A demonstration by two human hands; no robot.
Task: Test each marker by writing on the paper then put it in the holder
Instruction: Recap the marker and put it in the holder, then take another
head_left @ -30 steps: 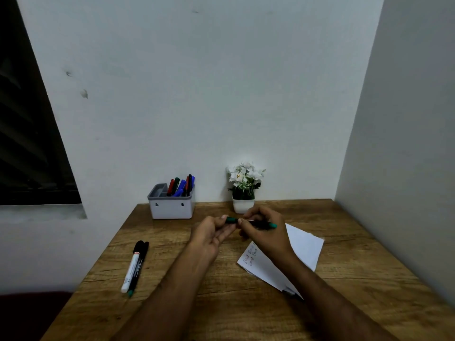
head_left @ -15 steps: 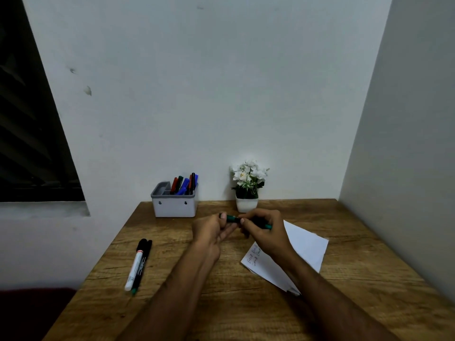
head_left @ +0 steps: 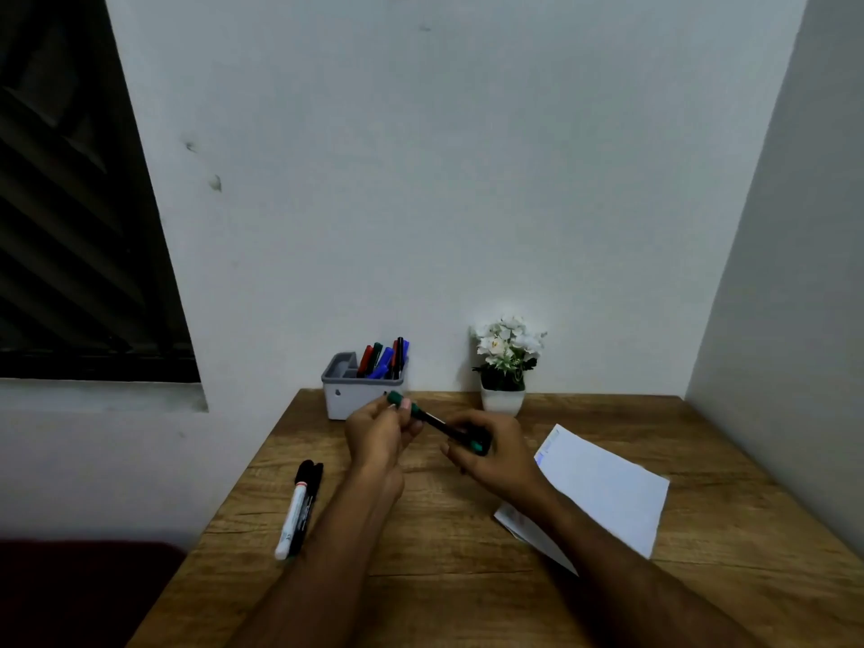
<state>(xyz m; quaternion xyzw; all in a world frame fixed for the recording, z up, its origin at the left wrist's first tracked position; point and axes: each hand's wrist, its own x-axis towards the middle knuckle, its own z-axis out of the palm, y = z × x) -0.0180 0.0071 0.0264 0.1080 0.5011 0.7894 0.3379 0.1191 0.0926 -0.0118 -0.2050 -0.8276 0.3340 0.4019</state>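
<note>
Green marker [head_left: 437, 423] spans both hands: left hand [head_left: 378, 432] pinches cap end at 10 o'clock, right hand [head_left: 495, 453] grips barrel at 4.

I count: hands 2 | marker held 1 [head_left: 442, 425] | markers lying on table 2 [head_left: 299, 507] | holder 1 [head_left: 348, 399] | paper 1 [head_left: 603, 498] | flower pot 1 [head_left: 502, 399]
</note>
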